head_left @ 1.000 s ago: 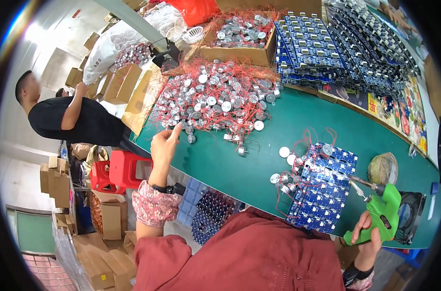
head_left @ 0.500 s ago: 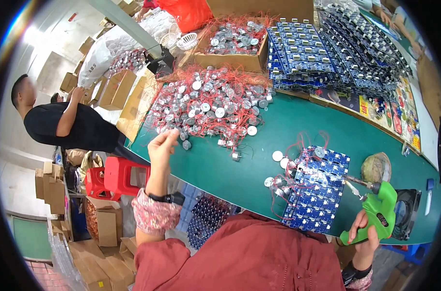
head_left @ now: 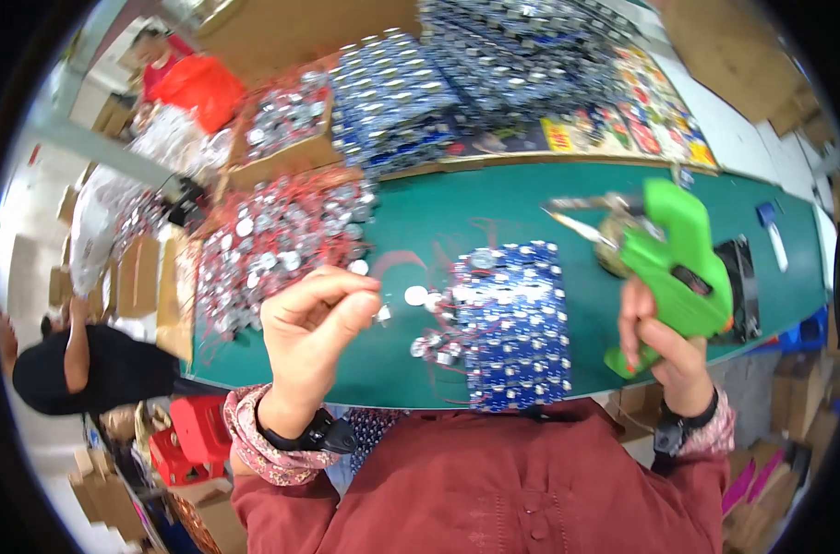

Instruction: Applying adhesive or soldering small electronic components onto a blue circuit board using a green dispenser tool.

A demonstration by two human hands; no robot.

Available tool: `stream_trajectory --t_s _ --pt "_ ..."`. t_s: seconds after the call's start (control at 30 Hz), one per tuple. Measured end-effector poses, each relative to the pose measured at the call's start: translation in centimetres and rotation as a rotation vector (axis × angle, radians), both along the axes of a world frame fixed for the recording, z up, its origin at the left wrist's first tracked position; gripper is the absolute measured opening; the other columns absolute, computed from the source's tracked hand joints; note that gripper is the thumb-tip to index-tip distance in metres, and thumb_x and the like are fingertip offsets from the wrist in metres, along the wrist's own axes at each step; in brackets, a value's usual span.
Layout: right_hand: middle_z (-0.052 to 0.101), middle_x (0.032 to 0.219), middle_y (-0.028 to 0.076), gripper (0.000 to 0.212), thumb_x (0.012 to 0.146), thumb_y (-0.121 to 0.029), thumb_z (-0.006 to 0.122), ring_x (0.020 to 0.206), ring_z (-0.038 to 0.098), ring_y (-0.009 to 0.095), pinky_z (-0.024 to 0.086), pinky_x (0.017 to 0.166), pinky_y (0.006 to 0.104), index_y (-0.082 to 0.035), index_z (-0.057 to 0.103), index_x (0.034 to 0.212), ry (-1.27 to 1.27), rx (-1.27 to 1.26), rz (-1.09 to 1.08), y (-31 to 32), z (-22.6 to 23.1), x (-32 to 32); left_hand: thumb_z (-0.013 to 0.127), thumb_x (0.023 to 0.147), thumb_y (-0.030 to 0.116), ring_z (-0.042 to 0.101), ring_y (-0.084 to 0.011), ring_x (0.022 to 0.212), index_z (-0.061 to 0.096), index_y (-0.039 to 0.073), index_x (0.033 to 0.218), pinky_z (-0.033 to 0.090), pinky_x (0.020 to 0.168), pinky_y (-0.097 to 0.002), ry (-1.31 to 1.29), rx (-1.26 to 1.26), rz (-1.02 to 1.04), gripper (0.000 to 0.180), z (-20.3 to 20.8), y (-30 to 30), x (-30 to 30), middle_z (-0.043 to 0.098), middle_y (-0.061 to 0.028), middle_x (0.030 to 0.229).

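My right hand (head_left: 662, 343) grips the green soldering gun (head_left: 683, 268), its metal tip and thin feed tube pointing left above the table. My left hand (head_left: 314, 323) is raised over the table with thumb and fingers pinched together. A thin red wire arcs by its fingertips and a small silvery piece shows just under them; blur hides what exactly is held. Between my hands lies a panel of blue circuit boards (head_left: 517, 342), with one round motor on its far left corner. Several small round motors (head_left: 438, 346) with red wires lie against the panel's left side.
A big heap of red-wired motors (head_left: 282, 240) covers the table's left, with a cardboard box of more (head_left: 286, 120) behind. Stacked blue boards (head_left: 392, 102) stand at the back. Right are a brown bowl (head_left: 612, 254), black fan (head_left: 741, 286) and blue-and-white brush (head_left: 773, 235). A person (head_left: 88, 369) stands at left.
My left hand has moved right from the motor heap toward the board panel, still pinched. The soldering gun has been lifted up and away from the panel. The view has shifted right.
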State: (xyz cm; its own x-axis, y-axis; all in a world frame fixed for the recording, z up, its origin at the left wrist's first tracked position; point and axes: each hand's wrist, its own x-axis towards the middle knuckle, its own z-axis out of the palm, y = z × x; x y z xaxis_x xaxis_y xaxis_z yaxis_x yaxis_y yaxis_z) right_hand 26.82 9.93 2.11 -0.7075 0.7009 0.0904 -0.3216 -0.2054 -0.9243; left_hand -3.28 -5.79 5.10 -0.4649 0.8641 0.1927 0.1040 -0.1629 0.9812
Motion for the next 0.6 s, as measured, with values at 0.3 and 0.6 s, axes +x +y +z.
stream_trajectory --t_s 0.3,0.6 --pt "0.056 0.108 0.009 0.036 0.08 0.006 0.07 0.096 0.066 0.022 0.056 0.074 0.0303 -0.004 0.053 0.111 0.035 0.088 0.054 -0.2 0.0 -4.3 0.08 0.063 -0.005 0.055 -0.0146 0.059 0.074 0.004 0.093 0.042 0.051 -0.0259 0.945 0.311 -0.125 0.032 -0.4 5.0 5.2 0.062 -0.0033 0.07" --pt "0.058 0.103 0.009 0.023 0.085 0.002 0.067 0.088 0.067 0.019 0.056 0.072 0.0292 0.0 0.056 0.105 0.117 -0.066 0.071 -0.2 -0.1 -4.6 0.079 0.062 -0.005 0.053 -0.0154 0.059 0.074 0.001 0.093 0.041 0.051 -0.027 1.013 0.339 -0.153 0.032 -1.6 4.9 4.7 0.059 -0.0031 0.07"
